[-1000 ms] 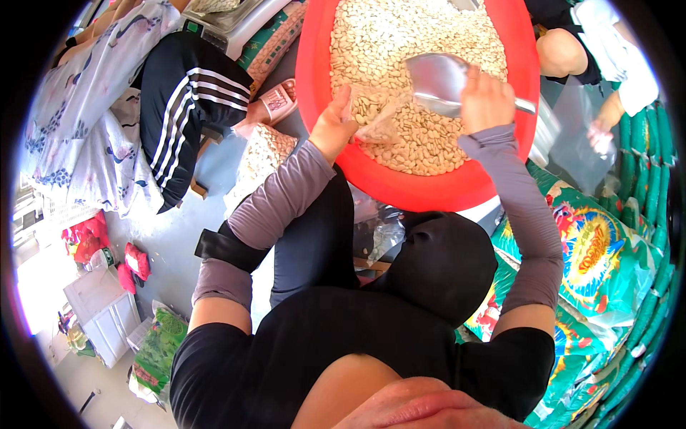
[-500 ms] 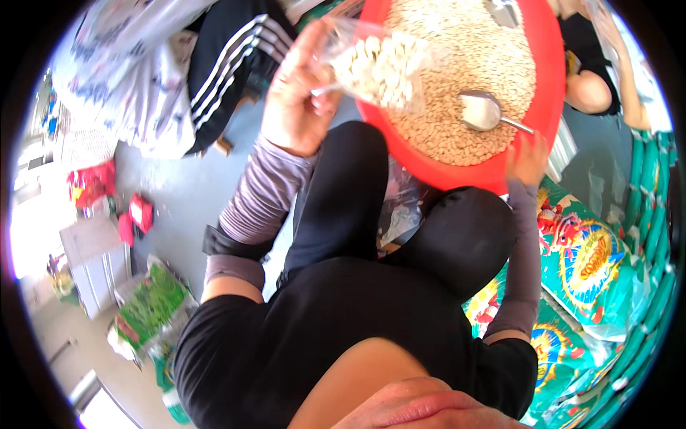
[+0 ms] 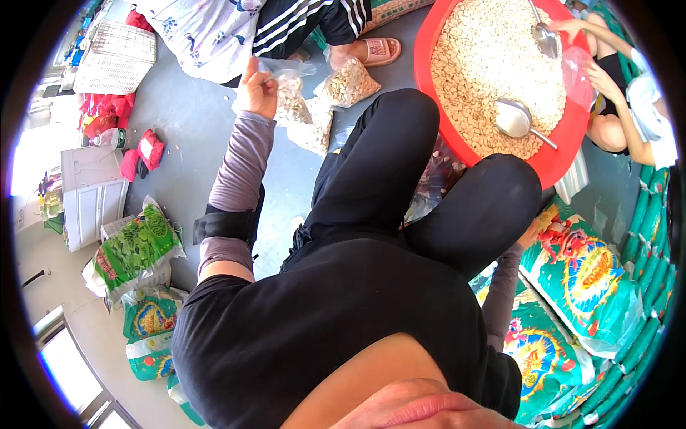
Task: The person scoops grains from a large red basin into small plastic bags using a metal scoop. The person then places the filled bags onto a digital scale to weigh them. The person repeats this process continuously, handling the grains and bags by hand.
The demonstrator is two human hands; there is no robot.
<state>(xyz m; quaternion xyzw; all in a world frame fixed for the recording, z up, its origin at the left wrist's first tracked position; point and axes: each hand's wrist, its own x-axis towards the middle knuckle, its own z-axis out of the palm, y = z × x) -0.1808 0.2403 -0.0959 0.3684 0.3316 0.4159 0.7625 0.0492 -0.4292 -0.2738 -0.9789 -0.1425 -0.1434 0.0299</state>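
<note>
My left hand (image 3: 256,87) is raised to my left and pinches the top of a clear plastic bag (image 3: 289,100) filled with pale seeds. It hangs just above other filled bags (image 3: 348,82) lying on the grey floor. A big red basin (image 3: 554,168) of the same seeds sits ahead of my knees, with a metal scoop (image 3: 516,119) lying loose in it. My right hand (image 3: 532,232) is low beside my right knee, mostly hidden, next to a colourful sack (image 3: 589,275). Its grip does not show.
Across the basin another person's hands hold a second scoop (image 3: 547,37) and a clear bag (image 3: 576,66). A person in striped black trousers (image 3: 314,18) and a pink sandal (image 3: 379,48) sits at the far side. A white box (image 3: 89,193), green packets (image 3: 136,247) and a wire rack (image 3: 118,46) lie to the left.
My left hand carried the filled bag from over the basin to the left, above the pile on the floor. My right hand let go of the scoop and dropped beside my right knee.
</note>
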